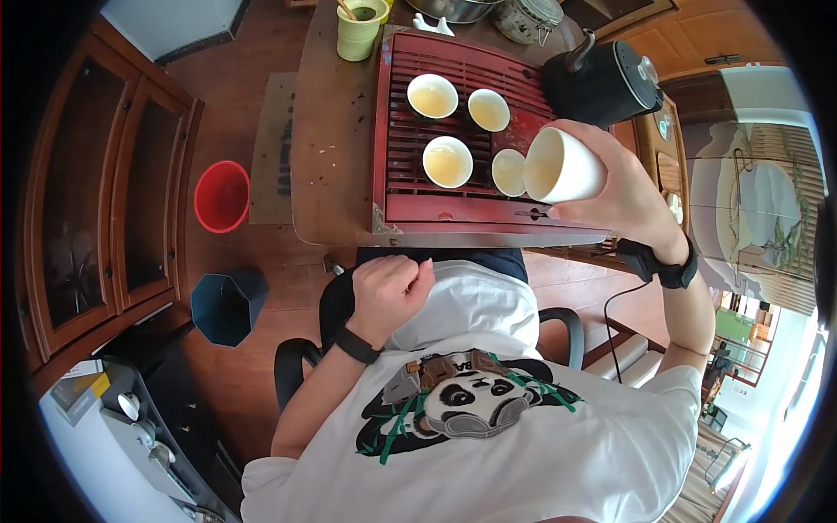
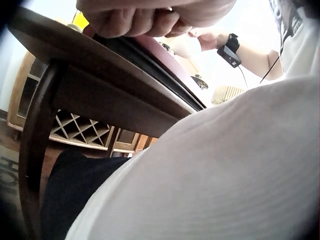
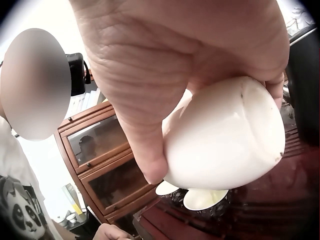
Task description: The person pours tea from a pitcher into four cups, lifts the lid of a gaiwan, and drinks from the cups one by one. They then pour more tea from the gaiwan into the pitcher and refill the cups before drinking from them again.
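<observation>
My right hand (image 1: 623,179) grips a white ceramic pitcher (image 1: 571,166) between thumb and fingers. The pitcher is tipped on its side, with its mouth facing left at the rim of a small teacup (image 1: 507,173). Pale yellow tea shows in that cup and in the other teacups, such as the front left teacup (image 1: 447,163). They stand on a red slatted tea tray (image 1: 410,207). From the right wrist, the pitcher (image 3: 227,137) hangs over two dark-patterned cups. My left hand (image 1: 390,292) is held as a fist in front of my shirt, near the table edge, with nothing visible in it.
A black kettle (image 1: 597,83) stands at the tray's right back corner. Behind the tray are a glass jar (image 1: 527,19) and a metal bowl (image 1: 453,7). A pale green holder (image 1: 356,37) sits at the back left. On the floor are a red bin (image 1: 221,197) and a blue bin (image 1: 228,307).
</observation>
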Demonstrator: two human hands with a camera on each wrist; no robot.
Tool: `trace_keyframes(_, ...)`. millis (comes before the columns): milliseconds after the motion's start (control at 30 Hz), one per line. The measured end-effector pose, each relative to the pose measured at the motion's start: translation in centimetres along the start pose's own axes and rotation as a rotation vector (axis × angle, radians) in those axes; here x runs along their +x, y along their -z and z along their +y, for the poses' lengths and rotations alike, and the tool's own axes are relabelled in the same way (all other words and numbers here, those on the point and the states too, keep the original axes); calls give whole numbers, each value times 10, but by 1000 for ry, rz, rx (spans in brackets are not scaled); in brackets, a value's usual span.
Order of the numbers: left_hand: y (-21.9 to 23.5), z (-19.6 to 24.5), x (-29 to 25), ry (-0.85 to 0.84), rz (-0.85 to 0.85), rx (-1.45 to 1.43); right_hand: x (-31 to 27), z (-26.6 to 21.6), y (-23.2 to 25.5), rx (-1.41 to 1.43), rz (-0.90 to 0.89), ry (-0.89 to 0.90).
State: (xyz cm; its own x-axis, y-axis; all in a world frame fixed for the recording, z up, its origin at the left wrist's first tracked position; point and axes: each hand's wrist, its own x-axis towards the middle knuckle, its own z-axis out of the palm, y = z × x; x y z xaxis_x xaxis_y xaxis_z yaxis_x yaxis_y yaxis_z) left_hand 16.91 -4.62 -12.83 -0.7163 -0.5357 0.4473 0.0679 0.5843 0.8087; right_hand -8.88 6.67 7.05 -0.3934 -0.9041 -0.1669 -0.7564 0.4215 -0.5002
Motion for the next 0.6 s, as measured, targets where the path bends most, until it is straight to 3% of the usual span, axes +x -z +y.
trace_keyframes(367,1,-2,-1,-9,4,-5,15,-19,5,-263,-26,188)
trace_keyframes(467,2,-2,0,-12,4,-6,12,-18,4,-218,-12,137)
trace_keyframes(533,2,-1,1,-3,13,-10,8,-14,0,29,92,38)
trace_keyframes(600,2,-1,1,-1,10,-10,5,-3,-6,95,202,25)
